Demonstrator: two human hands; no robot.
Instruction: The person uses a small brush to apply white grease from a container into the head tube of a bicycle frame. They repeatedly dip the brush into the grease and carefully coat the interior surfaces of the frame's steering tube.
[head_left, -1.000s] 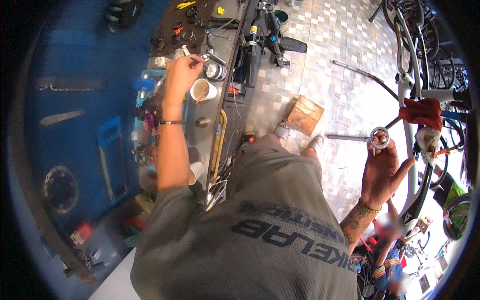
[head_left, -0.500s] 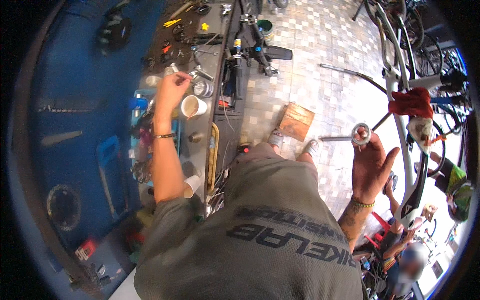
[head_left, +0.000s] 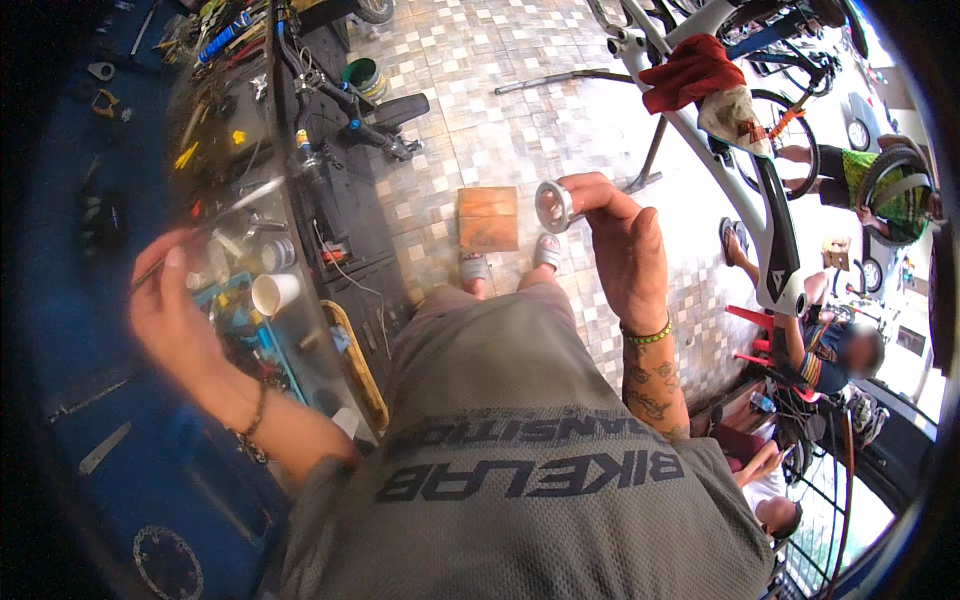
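My right hand (head_left: 628, 250) is raised in front of me, with a silver metal ring (head_left: 566, 206) around its curled fingertips. The ring looks like a bearing or headset part, but I cannot tell which. Over the left side of the bench, my left hand (head_left: 170, 310) is blurred by motion. Its fingers are pinched on a thin dark stick (head_left: 148, 272), whose far end is smeared. Nearest that hand stand a white paper cup (head_left: 276, 293), a small white jar (head_left: 278, 255) and a light blue tray (head_left: 278, 365) with small parts.
A white bicycle frame (head_left: 690, 130) with a red cloth (head_left: 692, 75) over it stands at the right. A wooden block (head_left: 488, 219) lies on the tiled floor by my feet. A suspension fork (head_left: 350, 120) lies along the bench edge. Other people are at the far right.
My left hand has moved away from the jar and cup, leftward, with the thin stick. My right hand keeps the ring; the whole view has swung, shifting bench and bicycle frame leftward.
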